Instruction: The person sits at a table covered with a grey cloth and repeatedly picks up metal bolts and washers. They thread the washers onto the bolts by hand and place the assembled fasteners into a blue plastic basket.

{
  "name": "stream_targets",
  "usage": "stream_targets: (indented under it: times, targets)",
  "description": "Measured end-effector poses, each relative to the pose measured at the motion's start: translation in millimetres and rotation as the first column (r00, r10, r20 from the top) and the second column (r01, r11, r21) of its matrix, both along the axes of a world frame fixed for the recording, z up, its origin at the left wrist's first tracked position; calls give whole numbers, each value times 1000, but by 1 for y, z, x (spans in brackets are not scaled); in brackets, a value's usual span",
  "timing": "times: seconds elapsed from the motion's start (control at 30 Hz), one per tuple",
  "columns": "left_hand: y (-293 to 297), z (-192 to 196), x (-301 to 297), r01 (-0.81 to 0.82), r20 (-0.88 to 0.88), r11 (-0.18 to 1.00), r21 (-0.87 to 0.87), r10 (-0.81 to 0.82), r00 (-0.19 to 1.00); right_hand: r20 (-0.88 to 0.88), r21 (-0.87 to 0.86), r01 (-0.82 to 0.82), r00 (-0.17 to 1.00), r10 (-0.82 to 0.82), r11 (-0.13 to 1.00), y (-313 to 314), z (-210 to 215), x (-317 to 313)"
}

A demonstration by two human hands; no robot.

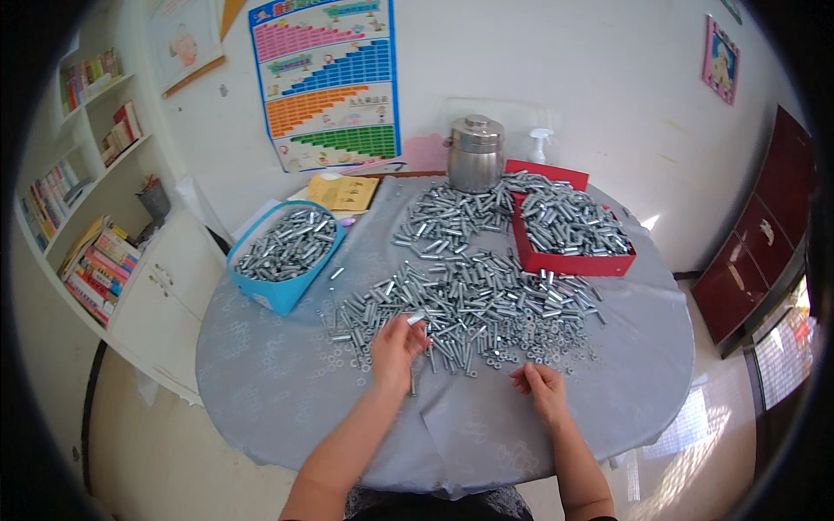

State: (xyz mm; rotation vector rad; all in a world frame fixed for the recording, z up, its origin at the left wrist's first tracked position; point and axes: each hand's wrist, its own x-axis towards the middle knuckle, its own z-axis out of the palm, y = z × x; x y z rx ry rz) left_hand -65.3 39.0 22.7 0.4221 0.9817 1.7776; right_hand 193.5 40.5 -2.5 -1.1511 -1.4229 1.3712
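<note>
My left hand (395, 354) is closed at the near edge of a heap of metal bolts and sleeves (469, 300). A short shiny metal sleeve (416, 318) sticks out between its thumb and fingers. Just below that hand is a thin bolt (413, 383); whether the hand touches it I cannot tell. My right hand (542, 388) is near the table's front, its thumb and fingers pinched together; what they hold, if anything, is too small to make out. Loose washers and nuts (543, 341) lie just beyond it, and more washers (334, 358) are left of my left hand.
A blue basket (280, 295) full of metal pieces stands at the left, a red box (578, 264) full of sleeves at the right. Behind are a steel canister (476, 156), a spray bottle (539, 146) and yellow paper (345, 193). A grey cloth (287, 373) covers the round table.
</note>
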Motion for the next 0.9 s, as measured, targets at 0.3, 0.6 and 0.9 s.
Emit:
stream_targets:
  times: [0.3,0.6,0.9]
  targets:
    - [74,40,-220,-265,-890,964,39,154,429,-31,45,-2,999,3,999,-2,3,-4]
    - [17,24,-104,66,-988,993,95,102,-112,22,66,27,999,-28,997,-4,15,0]
    - [0,6,-32,543,-826,829,-134,210,-524,26,104,59,998,-62,993,2,4,4]
